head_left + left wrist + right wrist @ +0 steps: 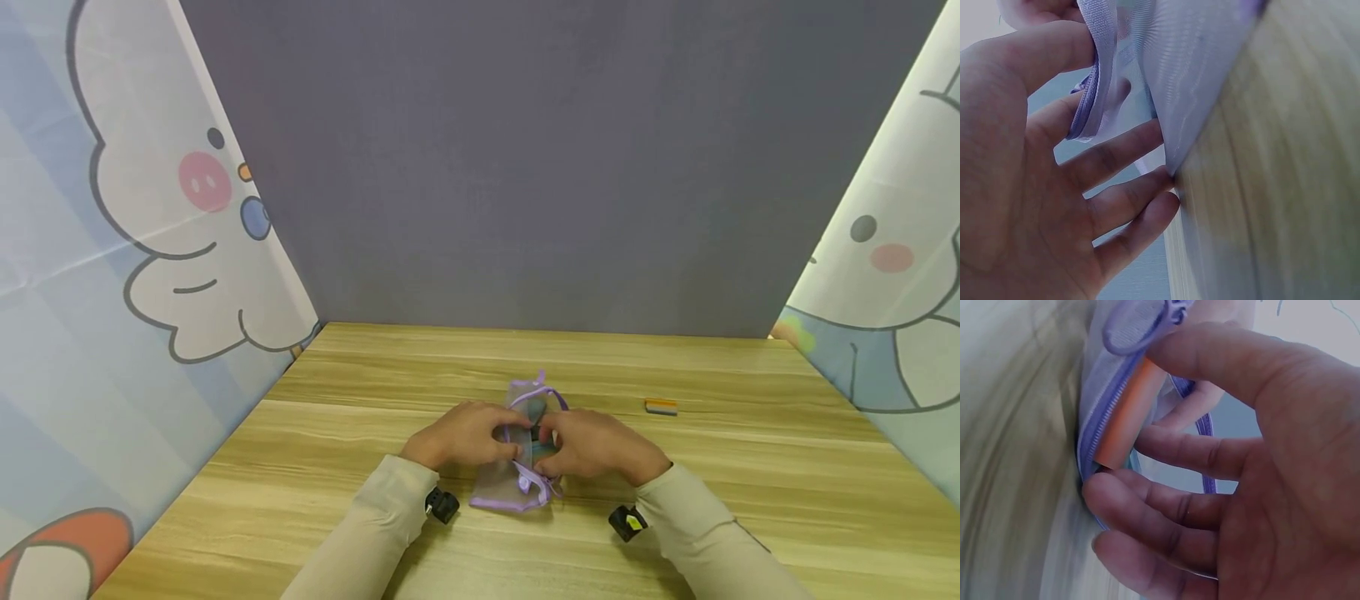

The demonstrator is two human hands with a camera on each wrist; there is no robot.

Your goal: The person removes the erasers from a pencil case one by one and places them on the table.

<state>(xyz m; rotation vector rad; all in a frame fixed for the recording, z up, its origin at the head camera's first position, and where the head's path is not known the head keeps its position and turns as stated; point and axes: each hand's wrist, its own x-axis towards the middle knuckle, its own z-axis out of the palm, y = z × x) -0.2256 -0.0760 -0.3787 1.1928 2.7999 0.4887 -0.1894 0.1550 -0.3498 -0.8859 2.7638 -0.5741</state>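
Note:
A see-through mesh zip pouch [495, 483] with purple trim lies on the table, its zipped side gaping between both hands. My left hand [468, 435] pinches the purple zipper edge [1107, 62] between thumb and index finger; its other fingers extend against the mesh [1185, 62]. My right hand [596, 446] is at the opening, thumb and fingers curled about a smooth orange bar [1129, 415] beside the zipper teeth [1107, 419]. The bar's far side is hidden. Something teal [543, 450] shows inside the pouch, partly covered by the hands. A purple pull loop [1135, 328] hangs near the right thumb.
A small orange-and-grey bar [661, 407] lies on the wood-grain table [337, 467], right of the pouch. A dark grey panel [525, 167] rises at the back. Cartoon-printed cloth walls [45, 333] stand on both sides.

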